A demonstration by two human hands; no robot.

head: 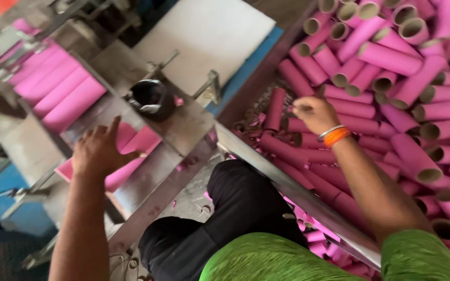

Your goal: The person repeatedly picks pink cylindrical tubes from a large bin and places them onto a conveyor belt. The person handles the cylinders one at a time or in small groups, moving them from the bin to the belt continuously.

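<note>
My left hand (pixel 100 150) rests with fingers spread on pink tubes (pixel 131 151) lying in the slot of a grey metal machine (pixel 183 130). My right hand (pixel 314 113), with orange and silver bangles at the wrist, reaches into a big heap of pink cardboard tubes (pixel 391 78) and closes its fingers around one dark pink tube (pixel 275 109) that stands tilted near the heap's left edge.
More pink tubes (pixel 58 88) lie in rows on the machine's far side. A black round cup-like part (pixel 151 99) sits on the machine top. A metal rail (pixel 298 192) borders the heap. A white sheet (pixel 209 36) lies beyond. My black-clad knee (pixel 235 208) is below.
</note>
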